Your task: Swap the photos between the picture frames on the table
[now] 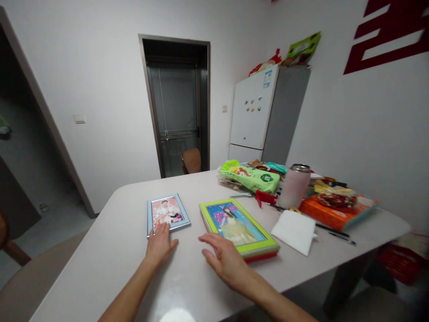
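A light blue photo frame (184,218) with a silver edge lies flat on the left part of the table. The fingertips of my left hand (161,244) rest on its near edge, fingers stretched out and apart from the thumb. To the right lies a lime green photo frame (246,248) with a picture of a person in a yellow dress. It sits on top of a red piece (259,256), perhaps another frame. My right hand (223,259) is at the green frame's near left corner, thumb and fingers apart with nothing between them; whether it touches the frame I cannot tell.
On the white table (134,273) stand a pink tumbler (295,188), a green packet (251,176), an orange box (323,213) and folded white tissues (295,230). Pens (342,238) and a red clip-like item (266,198) lie nearby. A refrigerator (254,112) stands behind.
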### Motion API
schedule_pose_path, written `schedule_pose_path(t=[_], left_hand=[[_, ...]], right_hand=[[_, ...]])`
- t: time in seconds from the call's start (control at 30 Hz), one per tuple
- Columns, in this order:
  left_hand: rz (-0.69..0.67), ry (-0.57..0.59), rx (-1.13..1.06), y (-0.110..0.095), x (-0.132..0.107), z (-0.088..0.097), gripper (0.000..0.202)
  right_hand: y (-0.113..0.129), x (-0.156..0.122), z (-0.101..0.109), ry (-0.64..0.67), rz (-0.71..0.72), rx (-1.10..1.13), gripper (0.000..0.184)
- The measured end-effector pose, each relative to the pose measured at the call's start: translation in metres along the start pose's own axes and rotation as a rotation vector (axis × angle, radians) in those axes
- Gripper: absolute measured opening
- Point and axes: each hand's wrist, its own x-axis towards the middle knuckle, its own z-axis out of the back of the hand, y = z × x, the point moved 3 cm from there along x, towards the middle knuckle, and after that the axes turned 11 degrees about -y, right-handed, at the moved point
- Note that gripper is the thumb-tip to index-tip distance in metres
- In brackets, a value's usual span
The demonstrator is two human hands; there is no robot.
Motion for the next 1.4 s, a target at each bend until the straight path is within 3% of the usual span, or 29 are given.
schedule_pose_path(t=[0.1, 0.2, 0.3, 0.47, 0.63, 0.77, 0.87, 0.97, 1.07, 1.23, 1.4], left_hand=[[-0.086, 0.047, 0.051, 0.006, -0.016, 0.008, 0.044], [-0.181, 0.096, 0.088, 0.007, -0.050, 0.016, 0.043], [-0.308, 0.016, 0.197, 0.009, -0.089, 0.025, 0.047], [-0.519, -0.159, 0.087, -0.011, -0.140, 0.021, 0.057], [-0.594, -0.243, 0.023, -0.024, -0.153, 0.010, 0.042], [-0.636, -0.272, -0.090, -0.026, -0.143, 0.028, 0.032], [-0.511, -0.404, -0.163, -0.033, -0.128, 0.065, 0.038], [-0.207, -0.502, -0.253, -0.036, -0.117, 0.104, 0.043], [0.105, -0.517, -0.385, -0.027, -0.118, 0.121, 0.051], [0.399, -0.406, -0.530, 0.011, -0.140, 0.105, 0.055], [0.455, -0.276, -0.513, 0.043, -0.161, 0.074, 0.053]], right_hand=[[0.019, -0.015, -0.033, 0.025, 0.016, 0.014, 0.034], [0.012, -0.022, -0.050, 0.024, -0.046, -0.113, 0.043], [0.004, -0.029, -0.055, 0.039, -0.104, -0.184, 0.044], [0.014, -0.042, -0.053, 0.046, -0.116, -0.200, 0.042], [0.022, -0.050, -0.042, 0.044, -0.146, -0.126, 0.042], [0.022, -0.049, -0.035, -0.035, -0.168, 0.013, 0.042], [0.026, -0.044, -0.037, -0.125, -0.162, 0.132, 0.042], [0.041, -0.036, -0.045, -0.109, -0.073, 0.222, 0.041], [0.057, -0.032, -0.055, -0.004, 0.042, 0.235, 0.042], [0.060, -0.038, -0.071, 0.196, 0.133, 0.102, 0.042], [0.041, -0.050, -0.077, 0.236, 0.181, -0.057, 0.041]])
